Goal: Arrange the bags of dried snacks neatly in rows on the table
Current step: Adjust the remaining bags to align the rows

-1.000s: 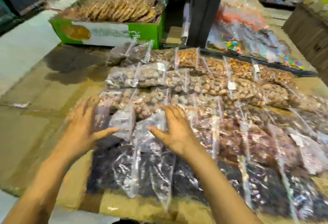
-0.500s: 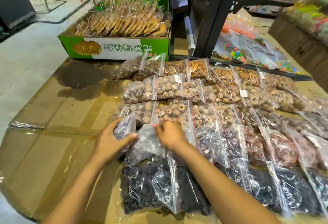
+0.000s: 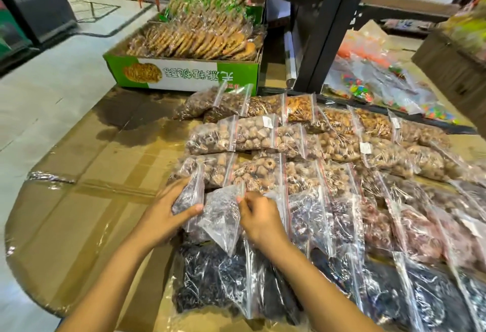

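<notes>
Clear zip bags of dried snacks lie in several overlapping rows on the cardboard-covered table: brown round pieces at the back, reddish ones on the right, black ones nearest me. My left hand grips a small dark-filled bag at the left end of a middle row. My right hand pinches the top edge of the neighbouring dark bag, which lies tilted over the black row.
A green and white carton full of wrapped flat biscuits stands at the table's back. A dark metal shelf post rises beside it. Bags of coloured sweets lie at the back right. Bare taped cardboard stretches to the left.
Both hands went from spread flat over the bags to closed on two small dark bags. The camera view has steadied and lifted, showing more of the carton and shelf.
</notes>
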The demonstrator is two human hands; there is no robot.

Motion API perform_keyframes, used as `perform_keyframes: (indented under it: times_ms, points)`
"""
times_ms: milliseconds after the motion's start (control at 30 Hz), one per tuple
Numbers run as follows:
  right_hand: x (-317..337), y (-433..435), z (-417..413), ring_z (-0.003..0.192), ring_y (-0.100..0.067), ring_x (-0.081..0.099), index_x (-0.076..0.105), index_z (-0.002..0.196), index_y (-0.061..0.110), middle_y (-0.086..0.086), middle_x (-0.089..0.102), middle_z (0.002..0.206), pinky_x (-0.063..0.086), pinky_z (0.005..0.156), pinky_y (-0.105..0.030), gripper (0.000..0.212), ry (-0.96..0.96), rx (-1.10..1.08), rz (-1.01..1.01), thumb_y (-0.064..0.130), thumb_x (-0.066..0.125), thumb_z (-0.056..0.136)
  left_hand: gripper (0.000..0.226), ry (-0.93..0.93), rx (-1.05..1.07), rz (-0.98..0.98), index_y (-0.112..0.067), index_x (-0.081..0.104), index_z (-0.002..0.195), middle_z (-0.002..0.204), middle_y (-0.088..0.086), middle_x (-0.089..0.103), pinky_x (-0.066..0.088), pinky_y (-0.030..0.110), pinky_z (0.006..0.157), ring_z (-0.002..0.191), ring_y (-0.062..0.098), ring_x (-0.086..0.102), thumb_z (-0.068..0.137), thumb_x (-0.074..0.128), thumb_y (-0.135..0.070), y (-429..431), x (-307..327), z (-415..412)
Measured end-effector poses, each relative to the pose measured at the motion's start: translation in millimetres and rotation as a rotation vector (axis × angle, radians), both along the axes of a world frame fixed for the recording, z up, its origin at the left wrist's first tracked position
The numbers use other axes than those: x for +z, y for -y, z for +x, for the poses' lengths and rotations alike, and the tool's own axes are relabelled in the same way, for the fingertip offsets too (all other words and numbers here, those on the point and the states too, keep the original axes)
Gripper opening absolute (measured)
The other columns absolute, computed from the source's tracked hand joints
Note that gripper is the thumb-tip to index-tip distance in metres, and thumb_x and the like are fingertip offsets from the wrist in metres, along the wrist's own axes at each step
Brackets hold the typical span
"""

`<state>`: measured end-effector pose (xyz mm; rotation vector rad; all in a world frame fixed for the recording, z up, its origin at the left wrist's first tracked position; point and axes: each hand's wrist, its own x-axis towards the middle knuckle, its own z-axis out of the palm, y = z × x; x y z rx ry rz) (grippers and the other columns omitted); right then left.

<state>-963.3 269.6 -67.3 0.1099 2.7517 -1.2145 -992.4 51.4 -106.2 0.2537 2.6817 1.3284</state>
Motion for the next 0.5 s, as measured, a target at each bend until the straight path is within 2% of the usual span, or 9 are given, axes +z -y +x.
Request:
perform_keyframes:
  times_ms: [100, 133, 233, 333, 400, 433, 467, 500]
  points:
    - [2.7, 0.5, 9.5, 0.045, -0.008, 0.037, 0.039, 0.066, 0.025, 0.004, 0.044, 0.057, 0.03, 0.042, -0.017, 0.034, 0.013, -0.038, -0.095, 0.023, 0.046, 0.099, 0.078, -0.018, -0.041, 0.035, -0.054, 0.031, 0.136, 0.149, -0.022, 0.026, 0.023, 0.038, 0.112, 0.138, 0.002, 0.024, 0.066, 0.058, -0.075, 2.8, 2.7, 5.7]
    - [2.3, 0.4, 13.1, 0.045, -0.009, 0.037, 0.042, 0.066, 0.023, 0.004, 0.045, 0.057, 0.034, 0.044, -0.017, 0.033, 0.042, -0.073, -0.16, 0.023, 0.048, 0.098, 0.078, -0.02, -0.038, 0.057, -0.053, 0.032, 0.135, 0.147, -0.022, 0.027, 0.023, 0.036, 0.111, 0.137, 0.001, 0.025, 0.065, 0.059, -0.072, 2.3, 4.0, 8.2]
    - [1.9, 0.1, 18.5, 0.047, -0.012, 0.041, 0.055, 0.075, 0.015, 0.002, 0.051, 0.06, 0.04, 0.049, -0.03, 0.024, 0.12, -0.122, -0.258, 0.023, 0.051, 0.097, 0.076, -0.003, -0.014, 0.121, -0.05, 0.035, 0.131, 0.145, -0.017, 0.033, 0.025, 0.035, 0.108, 0.133, 0.004, 0.03, 0.061, 0.06, -0.067, 0.3, 8.1, 11.8]
    - [10.2, -1.8, 18.5, 0.048, -0.008, 0.044, 0.058, 0.08, 0.016, 0.005, 0.055, 0.064, 0.042, 0.047, -0.022, 0.018, 0.083, -0.104, -0.177, 0.022, 0.053, 0.096, 0.078, 0.047, -0.015, 0.148, -0.052, 0.034, 0.128, 0.143, -0.018, 0.032, 0.026, 0.034, 0.106, 0.131, 0.003, 0.03, 0.058, 0.056, -0.078, -2.1, 12.9, 11.5]
    - [20.6, -8.5, 19.9, 0.05, -0.007, 0.048, 0.059, 0.09, 0.02, 0.007, 0.059, 0.074, 0.044, 0.046, -0.02, 0.005, 0.017, -0.126, -0.151, 0.02, 0.056, 0.094, 0.075, 0.07, 0.011, 0.15, -0.056, 0.034, 0.127, 0.142, -0.02, 0.032, 0.028, 0.038, 0.11, 0.131, 0.003, 0.032, 0.06, 0.048, -0.086, -2.8, 13.7, 8.5]
    - [26.6, -14.6, 22.1, 0.053, -0.007, 0.05, 0.059, 0.1, 0.02, 0.006, 0.06, 0.081, 0.045, 0.046, -0.018, 0.008, -0.016, -0.148, -0.114, 0.021, 0.056, 0.093, 0.07, 0.055, 0.032, 0.141, -0.06, 0.034, 0.125, 0.143, -0.02, 0.032, 0.029, 0.043, 0.111, 0.132, 0.005, 0.032, 0.063, 0.045, -0.088, -3.5, 13.9, 6.6]
    - [30.5, -23.3, 24.8, 0.059, -0.007, 0.053, 0.057, 0.111, 0.019, 0.006, 0.059, 0.09, 0.045, 0.05, -0.015, 0.019, -0.056, -0.17, -0.036, 0.024, 0.057, 0.093, 0.065, 0.02, 0.05, 0.114, -0.063, 0.033, 0.126, 0.146, -0.02, 0.031, 0.029, 0.048, 0.112, 0.135, 0.007, 0.032, 0.066, 0.042, -0.087, -5.7, 15.0, 5.6]
    - [31.8, -34.6, 27.5, 0.071, -0.008, 0.055, 0.054, 0.12, 0.018, 0.006, 0.058, 0.097, 0.046, 0.06, -0.015, 0.03, -0.108, -0.198, 0.07, 0.027, 0.057, 0.092, 0.065, -0.031, 0.057, 0.067, -0.064, 0.029, 0.13, 0.149, -0.019, 0.028, 0.029, 0.052, 0.111, 0.138, 0.011, 0.029, 0.07, 0.041, -0.085, -9.6, 17.4, 6.2]
